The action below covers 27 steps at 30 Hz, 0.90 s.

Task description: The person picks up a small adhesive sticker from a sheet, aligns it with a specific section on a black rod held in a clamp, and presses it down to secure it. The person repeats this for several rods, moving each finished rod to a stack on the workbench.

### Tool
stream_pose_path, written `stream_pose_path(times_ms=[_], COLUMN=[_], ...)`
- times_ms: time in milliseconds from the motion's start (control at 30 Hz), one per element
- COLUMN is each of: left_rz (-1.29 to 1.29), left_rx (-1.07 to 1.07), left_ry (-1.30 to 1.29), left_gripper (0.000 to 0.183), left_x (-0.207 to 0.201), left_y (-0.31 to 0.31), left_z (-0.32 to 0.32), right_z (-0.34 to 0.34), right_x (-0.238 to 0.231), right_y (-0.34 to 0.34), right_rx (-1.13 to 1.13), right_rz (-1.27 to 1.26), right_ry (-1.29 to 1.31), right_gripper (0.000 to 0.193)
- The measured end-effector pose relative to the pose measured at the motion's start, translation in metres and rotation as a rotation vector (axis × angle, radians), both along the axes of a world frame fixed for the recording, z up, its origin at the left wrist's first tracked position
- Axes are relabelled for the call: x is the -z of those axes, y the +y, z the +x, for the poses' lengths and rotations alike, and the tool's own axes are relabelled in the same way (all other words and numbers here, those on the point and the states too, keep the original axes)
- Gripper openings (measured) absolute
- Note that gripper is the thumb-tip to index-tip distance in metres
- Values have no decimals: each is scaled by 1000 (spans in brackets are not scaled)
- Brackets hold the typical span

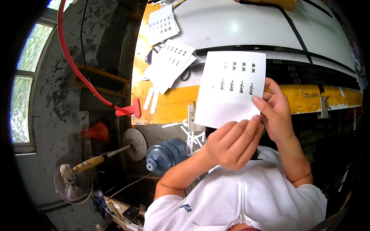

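A white printed sheet (231, 104) with rows of dark characters is held up over the table's front edge, tilted a little. My right hand (276, 109) grips its right edge, thumb on the printed face and fingers behind. At the lower right corner, my left hand (233, 144) is closed in a pinch with its fingertips against the sheet; its thumb is mostly hidden. Beyond to the left, a loose pile of similar printed sheets (169, 63) lies on the table, with another stack of sheets (162, 27) farther back.
Long black strips (320, 73) lie along the worktable (165, 104). Two white paper strips (154, 101) rest near a red clamp-like piece (135, 108) on a red hose. Below stand a blue water jug (169, 154) and a fan (73, 183); white scraps (194, 140) lie beside the jug.
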State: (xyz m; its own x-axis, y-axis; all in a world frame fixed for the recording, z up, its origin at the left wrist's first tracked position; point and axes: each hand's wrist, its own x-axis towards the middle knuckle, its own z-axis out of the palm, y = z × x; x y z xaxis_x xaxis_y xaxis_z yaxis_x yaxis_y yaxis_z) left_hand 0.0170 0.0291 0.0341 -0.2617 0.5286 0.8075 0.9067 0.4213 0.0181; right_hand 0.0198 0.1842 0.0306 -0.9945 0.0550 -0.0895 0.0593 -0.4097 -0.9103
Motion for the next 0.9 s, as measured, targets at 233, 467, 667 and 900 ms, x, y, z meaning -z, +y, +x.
stream_pose_path(times_ms=[233, 467, 667, 900], left_rz=[58, 853, 1182, 1095], left_rx=[75, 29, 432, 719], left_ry=[-197, -975, -1690, -2123], left_gripper=[23, 71, 94, 82], left_x=[-11, 9, 17, 49], left_y=[9, -22, -26, -22], left_z=[12, -3, 6, 31], right_z=[9, 11, 5, -3], right_x=[1, -8, -9, -16], right_y=[33, 56, 61, 52], right_rx=[38, 26, -65, -201], right_rz=[204, 384, 478, 525], right_ry=[75, 87, 106, 87], right_gripper=[27, 31, 30, 31])
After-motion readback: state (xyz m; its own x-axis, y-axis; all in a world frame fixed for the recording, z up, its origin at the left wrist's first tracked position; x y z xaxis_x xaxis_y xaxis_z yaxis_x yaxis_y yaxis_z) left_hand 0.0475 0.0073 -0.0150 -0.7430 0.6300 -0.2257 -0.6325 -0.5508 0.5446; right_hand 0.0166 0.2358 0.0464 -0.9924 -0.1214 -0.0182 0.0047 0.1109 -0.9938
